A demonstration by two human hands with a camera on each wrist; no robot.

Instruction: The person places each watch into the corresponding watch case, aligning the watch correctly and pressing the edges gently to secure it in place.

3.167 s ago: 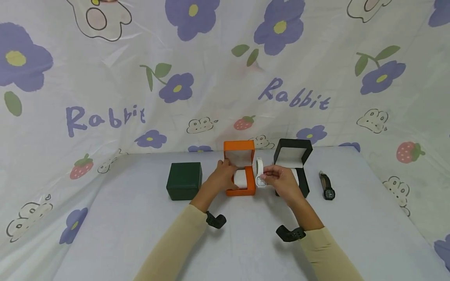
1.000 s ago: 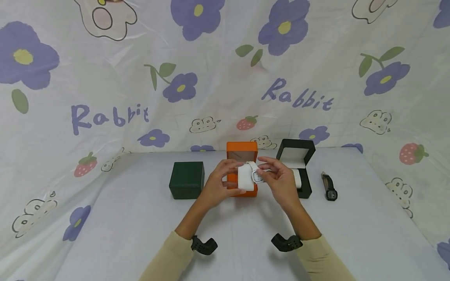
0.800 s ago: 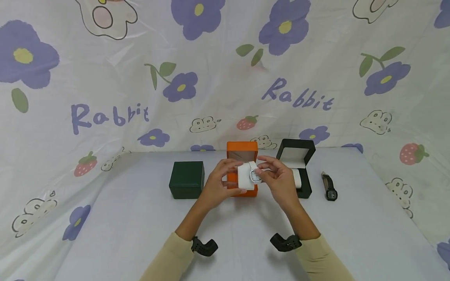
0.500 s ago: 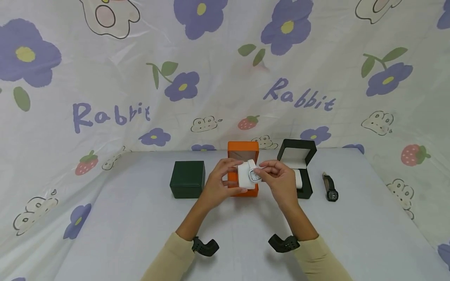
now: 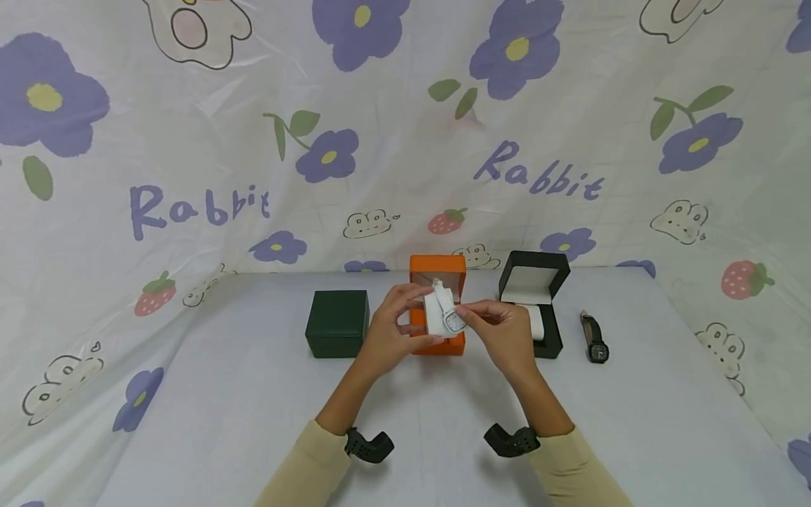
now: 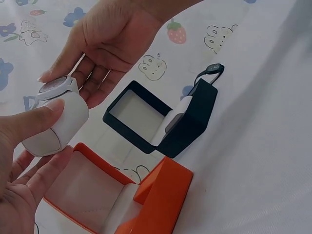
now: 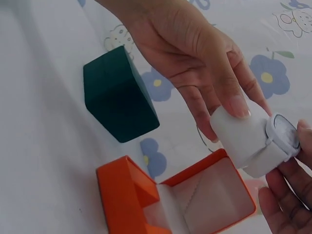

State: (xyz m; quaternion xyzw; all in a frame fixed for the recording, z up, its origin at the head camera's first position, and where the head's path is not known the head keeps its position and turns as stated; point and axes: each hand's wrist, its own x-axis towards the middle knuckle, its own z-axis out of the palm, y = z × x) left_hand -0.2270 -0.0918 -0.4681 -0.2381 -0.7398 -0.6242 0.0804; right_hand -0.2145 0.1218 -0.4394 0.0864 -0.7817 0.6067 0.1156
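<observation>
Gripping white cushion (image 5: 436, 318), left hand (image 5: 386, 331); right hand (image 5: 503, 336) apparently pinching watch (image 5: 453, 321).

A closed dark green square box (image 5: 336, 323) sits on the pale tabletop (image 5: 222, 408). Further right stands an open black box (image 5: 535, 303) with a white lining, and beside it lies a black wristwatch (image 5: 593, 339). A flower-printed cloth backdrop (image 5: 190, 141) hangs behind.

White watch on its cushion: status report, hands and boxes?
Left hand grips white cushion; right hand pinches white watch around it. Both above open orange box. Nothing blocking.
</observation>
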